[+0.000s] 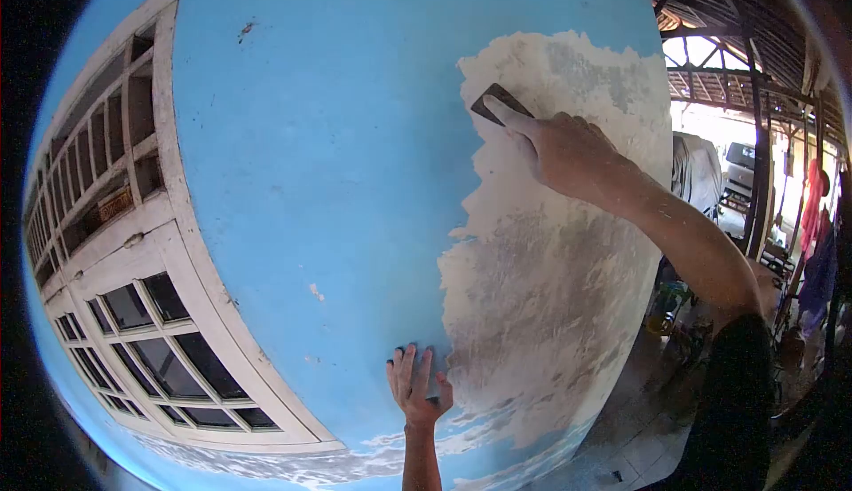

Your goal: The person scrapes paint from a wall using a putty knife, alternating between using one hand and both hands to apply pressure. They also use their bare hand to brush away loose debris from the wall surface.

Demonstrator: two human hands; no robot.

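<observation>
High on the wall, my right hand [568,149] is closed on a dark flat scraper [499,103], index finger stretched along it. The scraper's blade lies against the left edge of a bare, whitish-grey patch [541,278] where the blue paint [311,154] is gone. Lower down, my left hand [417,389] rests on the blue wall with its fingers spread, beside the patch's ragged lower left edge. A small greyish thing shows between its thumb and fingers; whether the hand holds it, I cannot tell.
A white-framed window [164,349] with dark panes stands at the left, under slatted vents [98,154]. Past the wall's right edge are a covered shape [697,172], a parked vehicle [738,172], hanging cloths [814,207], posts and a tiled floor [643,451].
</observation>
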